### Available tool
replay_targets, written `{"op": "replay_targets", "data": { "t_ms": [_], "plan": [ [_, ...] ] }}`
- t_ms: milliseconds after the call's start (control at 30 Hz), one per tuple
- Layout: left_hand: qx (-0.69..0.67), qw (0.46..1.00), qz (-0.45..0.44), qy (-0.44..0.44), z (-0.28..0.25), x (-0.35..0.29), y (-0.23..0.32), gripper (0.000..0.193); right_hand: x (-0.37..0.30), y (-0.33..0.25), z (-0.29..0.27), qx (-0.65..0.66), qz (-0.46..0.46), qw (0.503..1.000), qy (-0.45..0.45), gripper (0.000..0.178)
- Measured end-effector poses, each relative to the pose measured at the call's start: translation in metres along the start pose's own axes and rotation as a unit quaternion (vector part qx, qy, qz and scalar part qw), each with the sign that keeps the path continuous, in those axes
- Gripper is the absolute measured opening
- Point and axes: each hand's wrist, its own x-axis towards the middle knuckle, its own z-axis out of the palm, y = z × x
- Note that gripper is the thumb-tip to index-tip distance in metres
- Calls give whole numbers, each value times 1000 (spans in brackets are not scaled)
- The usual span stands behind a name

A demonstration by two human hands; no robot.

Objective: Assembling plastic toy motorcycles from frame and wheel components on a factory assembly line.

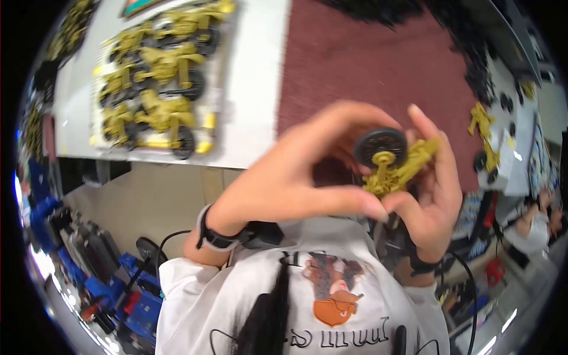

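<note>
Between my two hands, above the near edge of a dark red mat (367, 71), is a yellow toy motorcycle (408, 168) with a black wheel (381, 148) at its left end. My left hand (307, 171) curves around the wheel side, thumb pressed along the bottom of the yellow body. My right hand (432, 183) cups the other end, thumb at the lower edge and one finger raised above the body. The fingers hide part of the toy, so its second wheel cannot be seen.
At left, a tray (214, 112) carries several yellow toy motorcycles (165, 71) with black wheels. Piles of black parts (378, 10) lie along the mat's far side. More yellow pieces (482, 121) and loose wheels lie at right. Another person (532, 228) sits at far right.
</note>
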Motion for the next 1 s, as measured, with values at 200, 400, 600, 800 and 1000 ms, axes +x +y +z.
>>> {"op": "replay_targets", "data": {
  "t_ms": [200,400,600,800,1000],
  "plan": [
    [116,974,146,132,-36,-19,27,31,13,-16,12,4,-23,999,-47,119],
    [263,767,285,512,-175,-103,113,34,9,-5,-17,-81,-27,996,-14,61],
    [325,693,28,643,-249,-193,98,37,15,-2,-18,-117,-36,992,-5,34],
    [450,664,-68,593,-263,-206,92,43,17,-7,-10,-116,-50,992,-23,27],
    [731,492,-97,463,-274,-214,82,41,14,-8,-5,-141,-73,987,-32,24]
  ]
}}
